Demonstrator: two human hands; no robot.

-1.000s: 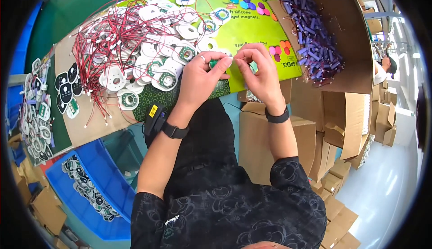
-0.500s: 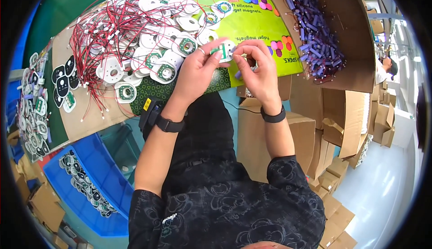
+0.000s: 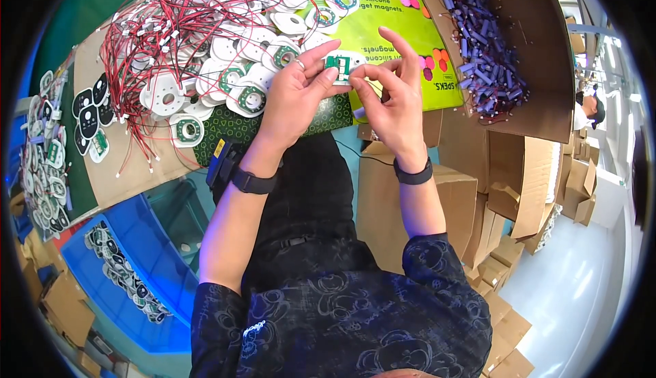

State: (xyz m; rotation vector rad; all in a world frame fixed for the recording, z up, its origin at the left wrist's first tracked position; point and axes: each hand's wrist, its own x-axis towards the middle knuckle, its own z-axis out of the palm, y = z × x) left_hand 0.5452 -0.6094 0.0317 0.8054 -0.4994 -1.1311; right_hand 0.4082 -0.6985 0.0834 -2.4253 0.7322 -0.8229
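My left hand (image 3: 292, 105) grips a white plastic piece with a green circuit board (image 3: 339, 64) between thumb and fingers, just above the table's front edge. At the board's right side, the thumb and index finger of my right hand (image 3: 393, 108) are pinched together; what lies between them is too small to make out. The other right fingers are raised. Part of a purple cylinder (image 3: 360, 112), like a small battery, shows beside my right palm. Left of my hands is a heap of white discs (image 3: 236, 50), some with green ring boards, under tangled red and black wires (image 3: 160, 43).
An open cardboard box (image 3: 540, 57) of purple cylinders with wires stands at the right. Black oval plates (image 3: 90, 118) lie on the table's left. Below are a blue bin (image 3: 147, 241) with more parts and cardboard boxes (image 3: 447, 204). A person (image 3: 586, 108) is far right.
The board in my left hand has turned more face-up toward me. My right index finger and thumb stay at its edge while another right finger has lifted and straightened.
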